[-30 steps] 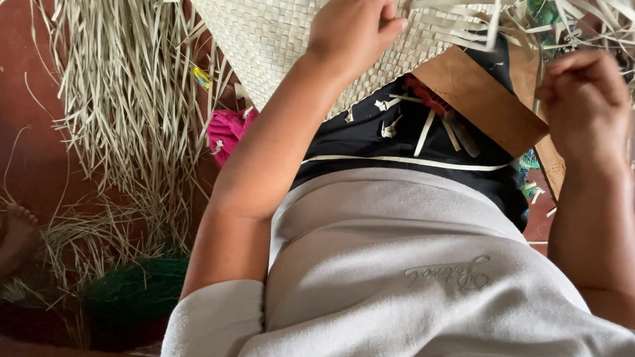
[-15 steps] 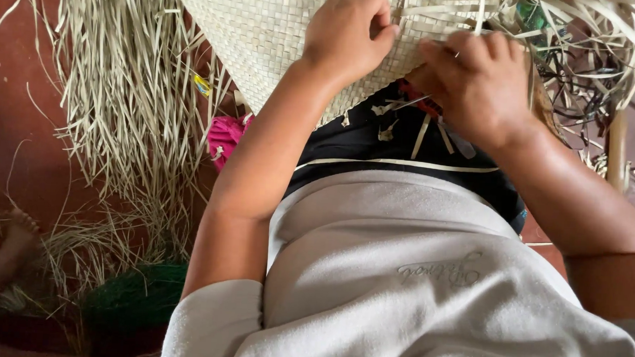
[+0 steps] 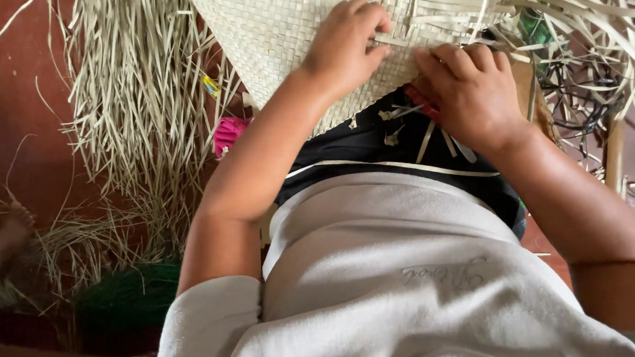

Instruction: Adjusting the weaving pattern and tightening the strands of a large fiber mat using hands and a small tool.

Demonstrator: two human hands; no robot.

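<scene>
Both hands now sit together at the near edge of the woven mat [image 3: 282,32], after the right hand [image 3: 474,92] crossed in from the right side, where it hung a second earlier; over the last half second neither hand has shifted much.

A person seated above a red-brown floor [image 3: 10,97] works pale flat strips into the mat, which lies across the lap and runs out of view at the top. The left hand [image 3: 346,46] rests on the mat's near edge, fingers [image 3: 372,26] curled down and pinching a loose strip [image 3: 393,42] where the finished weave ends. The right hand lies just beside it, touching the same edge, its fingers [image 3: 458,55] bent and pressed over the strips; whether they grip one cannot be told, since the fingertips are hidden under the hand.

Unwoven strip ends [image 3: 557,24] fan out from the mat toward the upper right corner. A long fringe of dried strips [image 3: 133,96] hangs from the mat's left side down to the floor. A pink object [image 3: 229,134] shows between that fringe and the left forearm. A dark green bundle [image 3: 126,302] lies on the floor near the lower left corner. The person wears a grey shirt [image 3: 413,292] and dark cloth [image 3: 377,142] over the lap, flecked with cut scraps.
</scene>
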